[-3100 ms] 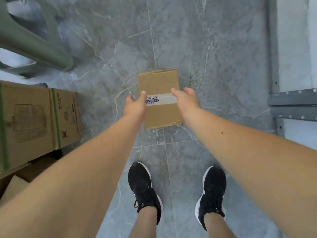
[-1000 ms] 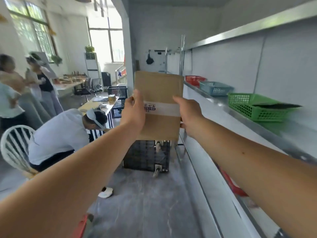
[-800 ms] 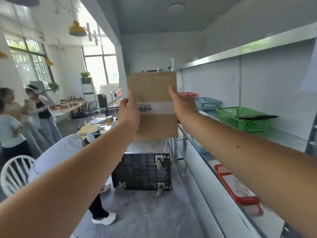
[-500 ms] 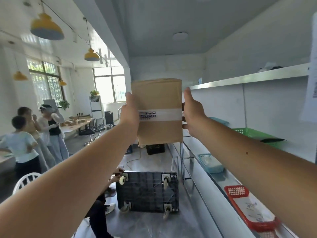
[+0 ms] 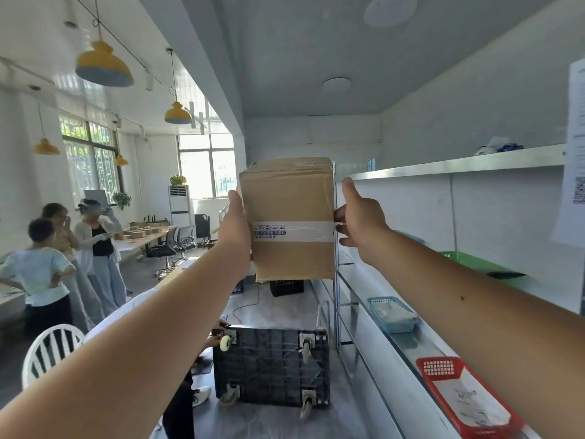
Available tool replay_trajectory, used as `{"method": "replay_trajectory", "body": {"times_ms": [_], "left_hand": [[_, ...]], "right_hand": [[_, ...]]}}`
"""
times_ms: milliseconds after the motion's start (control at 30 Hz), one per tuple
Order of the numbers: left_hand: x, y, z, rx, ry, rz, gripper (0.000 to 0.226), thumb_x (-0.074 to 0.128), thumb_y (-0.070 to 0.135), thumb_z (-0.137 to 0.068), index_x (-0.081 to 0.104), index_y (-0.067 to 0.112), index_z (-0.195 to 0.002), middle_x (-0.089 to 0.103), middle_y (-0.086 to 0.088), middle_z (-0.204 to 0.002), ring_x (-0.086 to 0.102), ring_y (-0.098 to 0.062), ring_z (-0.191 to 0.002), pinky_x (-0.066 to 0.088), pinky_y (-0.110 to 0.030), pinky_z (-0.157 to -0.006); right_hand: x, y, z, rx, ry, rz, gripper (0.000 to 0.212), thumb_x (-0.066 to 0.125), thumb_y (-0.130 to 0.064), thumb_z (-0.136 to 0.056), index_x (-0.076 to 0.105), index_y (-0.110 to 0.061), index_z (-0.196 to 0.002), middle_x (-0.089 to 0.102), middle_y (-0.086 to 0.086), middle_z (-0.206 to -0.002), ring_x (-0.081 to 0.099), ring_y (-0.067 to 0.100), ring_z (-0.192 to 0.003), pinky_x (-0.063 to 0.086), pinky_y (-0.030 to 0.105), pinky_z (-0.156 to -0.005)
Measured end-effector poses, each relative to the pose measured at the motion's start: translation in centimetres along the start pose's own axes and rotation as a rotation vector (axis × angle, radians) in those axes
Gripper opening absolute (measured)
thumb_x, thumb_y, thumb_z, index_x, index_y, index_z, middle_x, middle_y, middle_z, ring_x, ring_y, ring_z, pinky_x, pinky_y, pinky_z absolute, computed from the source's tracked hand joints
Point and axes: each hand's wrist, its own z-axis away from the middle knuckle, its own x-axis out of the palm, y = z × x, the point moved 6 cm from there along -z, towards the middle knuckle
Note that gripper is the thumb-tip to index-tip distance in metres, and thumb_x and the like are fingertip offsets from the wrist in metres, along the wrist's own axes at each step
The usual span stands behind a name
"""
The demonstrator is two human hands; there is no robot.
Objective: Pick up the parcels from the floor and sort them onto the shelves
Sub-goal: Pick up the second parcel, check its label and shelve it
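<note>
**A:** How is the parcel held?

**B:** The left hand (image 5: 235,231) grips its left edge with the thumb on the front. The other fingers are behind the box, so I cannot see them. The right hand (image 5: 359,228) pinches the right edge with curled fingers, and its thumb points up. The parcel (image 5: 289,198) is upright in the air between both hands and touches no shelf.

**A:** Where should it go?

**B:** I cannot tell which level is meant. On the low shelf there is a red basket (image 5: 425,364) close by, with a flat packet in it. A blue basket (image 5: 384,301) stands further along. One level higher is a green basket (image 5: 465,259). I think the box is too bulky for these baskets, so bare shelf surface is better.

**A:** What needs care?

**B:** The metal post (image 5: 337,305) seems to be just behind the right edge of the parcel. I would turn the body to the right and pass the box beside the post, not against it. Then I would put the bottom flat on the shelf and loosen the fingers only after this. For the top shelf (image 5: 459,164) the box must first rise above the shelf's edge.

**A:** And further away?

**B:** A black wheeled dolly (image 5: 272,365) lies on the floor below, so the feet need attention. The people (image 5: 47,264) far at the left are well apart.
</note>
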Motion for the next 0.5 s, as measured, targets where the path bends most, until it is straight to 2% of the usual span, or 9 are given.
{"method": "replay_trajectory", "body": {"times_ms": [100, 200, 300, 400, 433, 500], "left_hand": [[-1.1, -0.2, -0.8, 0.039, 0.062, -0.004, 0.097, 0.025, 0.095, -0.080, 0.058, 0.036, -0.149, 0.071, -0.001, -0.136, 0.068, -0.032, -0.121, 0.052, -0.057, -0.110], [-1.3, 0.2, 0.7, 0.020, 0.048, 0.054, 0.083, 0.026, 0.089, -0.092, 0.069, 0.030, -0.131, 0.075, -0.002, -0.125, 0.070, -0.030, -0.115, 0.054, -0.054, -0.108], [-1.5, 0.3, 1.2, 0.013, 0.026, 0.110, 0.067, 0.027, 0.080, -0.100, 0.069, 0.028, -0.106, 0.073, -0.001, -0.113, 0.069, -0.029, -0.112, 0.055, -0.050, -0.106], [-2.1, 0.5, 1.7, 0.035, 0.016, 0.111, 0.067, 0.026, 0.079, -0.101, 0.070, 0.028, -0.103, 0.073, -0.004, -0.123, 0.069, -0.029, -0.117, 0.051, -0.054, -0.112], [-2.3, 0.4, 1.7, 0.034, 0.023, 0.103, 0.067, 0.026, 0.079, -0.102, 0.070, 0.028, -0.102, 0.073, -0.004, -0.124, 0.068, -0.029, -0.120, 0.047, -0.056, -0.115], [-2.6, 0.3, 1.7, 0.023, 0.045, 0.072, 0.066, 0.026, 0.076, -0.103, 0.069, 0.027, -0.098, 0.074, 0.000, -0.113, 0.066, -0.028, -0.125, 0.040, -0.058, -0.119]], "right_hand": [[0.3, -0.3, 0.5, 0.007, -0.011, -0.008, 0.086, 0.042, -0.082, -0.089, 0.073, -0.004, -0.105, 0.079, 0.019, -0.112, 0.077, 0.040, -0.102, 0.066, 0.058, -0.090], [0.6, -0.5, 0.7, 0.025, -0.046, -0.042, 0.080, 0.044, -0.082, -0.084, 0.072, -0.011, -0.108, 0.078, 0.015, -0.115, 0.077, 0.039, -0.102, 0.067, 0.057, -0.083], [1.0, -0.6, 1.1, 0.040, -0.123, -0.032, 0.077, 0.036, -0.081, -0.094, 0.069, -0.020, -0.127, 0.075, 0.014, -0.125, 0.074, 0.038, -0.111, 0.064, 0.060, -0.092], [1.2, -0.2, 1.6, 0.093, -0.216, -0.086, 0.081, 0.023, -0.084, -0.098, 0.062, -0.030, -0.144, 0.069, 0.013, -0.138, 0.067, 0.037, -0.127, 0.057, 0.061, -0.102], [1.1, 0.0, 1.7, 0.106, -0.236, -0.108, 0.081, 0.021, -0.085, -0.097, 0.064, -0.032, -0.142, 0.070, 0.012, -0.138, 0.067, 0.035, -0.126, 0.059, 0.057, -0.097], [0.8, 0.2, 2.0, 0.114, -0.264, -0.135, 0.076, 0.019, -0.083, -0.099, 0.071, -0.034, -0.123, 0.074, 0.012, -0.130, 0.071, 0.032, -0.115, 0.060, 0.048, -0.079]]}}
